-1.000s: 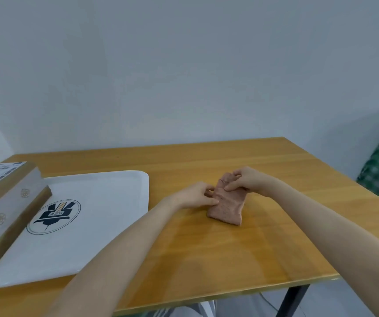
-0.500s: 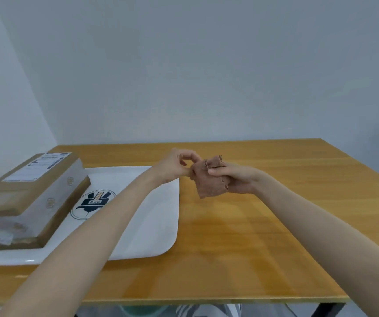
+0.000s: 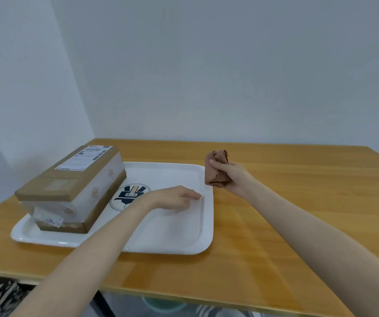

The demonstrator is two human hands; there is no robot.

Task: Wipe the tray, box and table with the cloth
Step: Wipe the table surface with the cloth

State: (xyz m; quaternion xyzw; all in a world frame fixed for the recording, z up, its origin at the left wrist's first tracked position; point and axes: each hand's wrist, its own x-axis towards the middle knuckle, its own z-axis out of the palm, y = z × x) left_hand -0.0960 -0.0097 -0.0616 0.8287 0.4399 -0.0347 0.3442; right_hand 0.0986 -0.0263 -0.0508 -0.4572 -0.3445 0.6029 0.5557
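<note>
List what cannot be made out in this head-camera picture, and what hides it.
Head view only.
Print on the label of the box: too small and blurred.
Floor of the tray beneath the box: covered by it.
Whether the left hand touches the tray: contact not visible.
Part of the cloth: wrapped in the right hand.
Near right corner of the table: cut off by the frame edge.

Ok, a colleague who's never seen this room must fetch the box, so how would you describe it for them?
On the wooden table lies a white tray, and the box sits on the tray's left end. It is a long brown cardboard carton with a white shipping label on top, tall and blocky beside the flat tray and the crumpled cloth in the right hand.
</note>
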